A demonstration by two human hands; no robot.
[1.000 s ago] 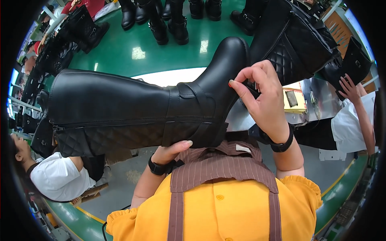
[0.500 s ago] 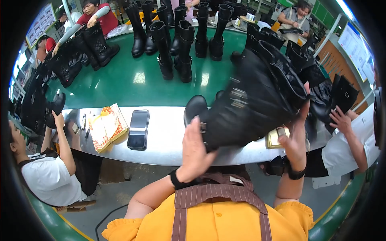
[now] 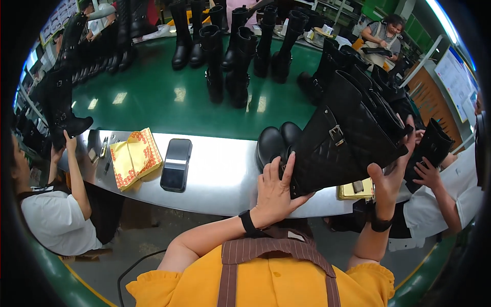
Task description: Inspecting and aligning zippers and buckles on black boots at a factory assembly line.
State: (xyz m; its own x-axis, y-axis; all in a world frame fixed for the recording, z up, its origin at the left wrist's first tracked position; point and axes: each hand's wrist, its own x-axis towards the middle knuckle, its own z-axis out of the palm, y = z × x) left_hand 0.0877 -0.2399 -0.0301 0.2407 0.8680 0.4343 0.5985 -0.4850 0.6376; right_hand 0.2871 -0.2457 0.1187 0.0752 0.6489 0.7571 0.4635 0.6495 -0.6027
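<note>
A pair of black quilted boots [image 3: 342,148] with a strap and metal buckle lies tilted between my hands. Their round toes point left, and the open tops face right. My left hand [image 3: 279,192] presses against the ankle part, fingers on the leather and thumb stretched below. At the shaft's top edge, my right hand [image 3: 394,171] supports the boots with its thumb in front; some of its fingers are hidden behind the leather. The boots are just over the front edge of the metal table [image 3: 220,174].
Left on the metal lie a phone [image 3: 176,165], a stack of yellow printed papers [image 3: 135,158] and small tools. Beyond, several black boots [image 3: 238,66] stand on a green belt [image 3: 153,102]. Co-workers [image 3: 64,217] handle boots on both sides. Another yellow stack [image 3: 356,190] lies beneath my boots.
The boots have turned and shifted right, showing the buckle and both toes more clearly. My left hand has moved right along with them. Boots at the far left stand higher in view.
</note>
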